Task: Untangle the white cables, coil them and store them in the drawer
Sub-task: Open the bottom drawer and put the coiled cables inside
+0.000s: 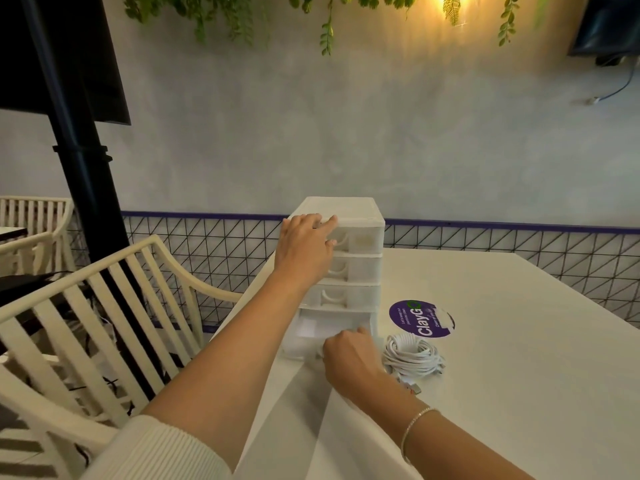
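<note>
Nearby, coiled cables lie beside the drawer the right hand grips; left hand rests flat on the cabinet.

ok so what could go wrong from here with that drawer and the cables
The white plastic drawer tower stands at the table edge; pulling the bottom drawer might tip it, though the left hand rests on top. The coiled white cables sit loose and may spring apart when lifted.
</note>
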